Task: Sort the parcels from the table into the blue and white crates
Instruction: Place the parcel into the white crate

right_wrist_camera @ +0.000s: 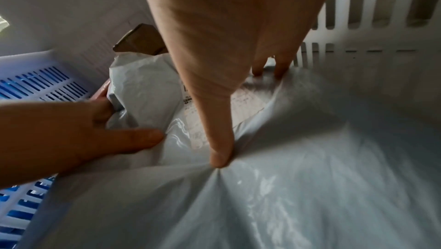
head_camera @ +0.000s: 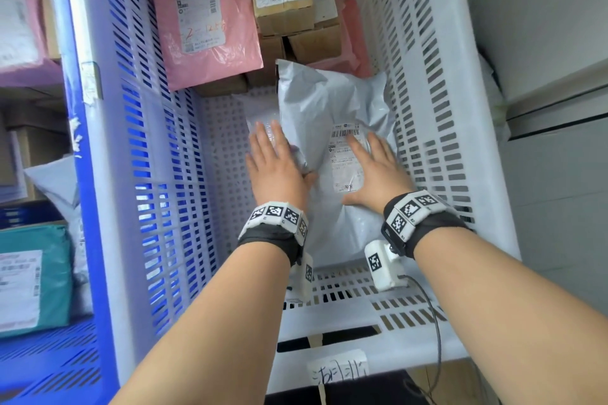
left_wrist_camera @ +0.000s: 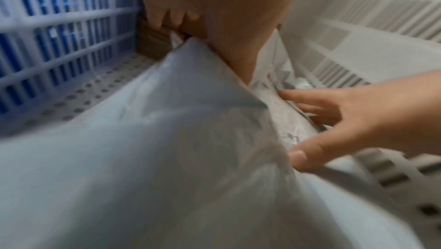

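Forearms fill the bottom of the head view, both reaching down into the white crate [head_camera: 424, 82]. I have the left hand [head_camera: 274, 164] flat on the left edge of the grey poly mailer [head_camera: 329, 115], fingers straight, thumb tucked against the bag's side; nothing curled round it. Right hand [head_camera: 373, 171] is spread palm-down over the shipping label [head_camera: 345, 158], fingers extended, thumb out toward the near end of the bag. Right wrist view shows the thumb [right_wrist_camera: 219, 157] dimpling the film, creases radiating from it, so I read this as pressing the mailer down onto the crate floor, not gripping it. Likely reason: the bag is soft and puffy and needs flattening to sit in the free near half of the crate. The mailer is inside the white crate, lying on the perforated floor, its far end tipped up against the cardboard boxes [head_camera: 289, 10]. Pink mailer [head_camera: 204, 23] lies on top of more boxes at the far left. Materials: thin glossy film, wrinkles easily, will slide; slotted rigid plastic walls; stiff corrugated boxes behind. Blue crate [head_camera: 85, 174] stands touching the white one on the left, with a teal parcel [head_camera: 33, 279] in it. I judge this parcel is placed; release comes next.
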Demonstrator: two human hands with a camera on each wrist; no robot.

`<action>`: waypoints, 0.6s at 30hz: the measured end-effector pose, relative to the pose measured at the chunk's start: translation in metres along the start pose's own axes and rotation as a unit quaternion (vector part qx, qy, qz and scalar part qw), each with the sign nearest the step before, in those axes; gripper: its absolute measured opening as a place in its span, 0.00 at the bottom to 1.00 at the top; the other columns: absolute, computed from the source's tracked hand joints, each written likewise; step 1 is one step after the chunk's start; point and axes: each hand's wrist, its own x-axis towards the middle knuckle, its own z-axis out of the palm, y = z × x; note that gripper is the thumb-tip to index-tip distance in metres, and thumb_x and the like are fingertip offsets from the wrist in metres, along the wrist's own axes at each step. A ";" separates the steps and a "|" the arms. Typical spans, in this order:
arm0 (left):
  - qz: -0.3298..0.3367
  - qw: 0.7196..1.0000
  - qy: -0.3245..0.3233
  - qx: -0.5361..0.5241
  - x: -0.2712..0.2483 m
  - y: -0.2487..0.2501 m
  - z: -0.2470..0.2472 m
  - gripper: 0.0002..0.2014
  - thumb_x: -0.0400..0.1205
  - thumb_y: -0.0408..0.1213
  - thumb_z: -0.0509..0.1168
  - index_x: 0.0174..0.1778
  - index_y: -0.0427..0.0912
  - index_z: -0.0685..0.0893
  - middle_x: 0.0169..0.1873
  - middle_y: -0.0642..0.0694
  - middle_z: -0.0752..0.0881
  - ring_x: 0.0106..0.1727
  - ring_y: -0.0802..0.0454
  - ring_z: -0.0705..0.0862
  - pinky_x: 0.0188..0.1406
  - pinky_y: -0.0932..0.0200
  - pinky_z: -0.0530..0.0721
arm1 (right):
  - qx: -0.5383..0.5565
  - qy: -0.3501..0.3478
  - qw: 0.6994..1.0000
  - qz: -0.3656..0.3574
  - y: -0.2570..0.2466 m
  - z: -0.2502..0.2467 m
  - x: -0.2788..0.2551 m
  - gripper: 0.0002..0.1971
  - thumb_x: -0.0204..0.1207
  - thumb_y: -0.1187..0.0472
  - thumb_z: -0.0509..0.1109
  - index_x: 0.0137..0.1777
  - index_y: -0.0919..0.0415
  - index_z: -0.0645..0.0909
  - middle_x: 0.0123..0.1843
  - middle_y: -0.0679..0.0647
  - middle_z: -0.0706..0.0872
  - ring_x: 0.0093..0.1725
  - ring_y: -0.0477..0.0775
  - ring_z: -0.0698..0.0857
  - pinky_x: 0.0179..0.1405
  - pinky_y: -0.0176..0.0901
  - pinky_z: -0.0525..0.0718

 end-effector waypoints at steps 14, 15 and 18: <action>0.200 0.954 -0.124 0.186 -0.004 0.016 -0.012 0.35 0.85 0.34 0.56 0.87 0.41 0.48 0.86 0.40 0.40 0.86 0.40 0.37 0.86 0.45 0.42 | -0.085 -0.114 0.990 -0.002 -0.001 -0.014 -0.001 0.74 0.57 0.50 0.87 0.83 0.41 0.26 0.86 0.56 0.28 0.86 0.63 0.36 0.85 0.67 0.49; 0.185 0.959 -0.141 0.164 -0.003 0.016 -0.010 0.37 0.85 0.35 0.59 0.87 0.43 0.46 0.86 0.41 0.39 0.86 0.40 0.37 0.86 0.45 0.44 | -0.087 -0.124 0.988 0.001 -0.001 -0.014 0.000 0.74 0.57 0.52 0.87 0.83 0.41 0.26 0.86 0.55 0.27 0.86 0.63 0.35 0.85 0.67 0.49; 0.150 0.962 -0.194 0.116 0.002 0.008 0.000 0.53 0.76 0.50 0.73 0.87 0.47 0.42 0.85 0.45 0.34 0.86 0.40 0.34 0.86 0.44 0.46 | -0.096 -0.124 0.988 0.006 -0.003 -0.011 0.001 0.74 0.57 0.51 0.88 0.84 0.42 0.26 0.86 0.53 0.27 0.86 0.64 0.36 0.85 0.67 0.48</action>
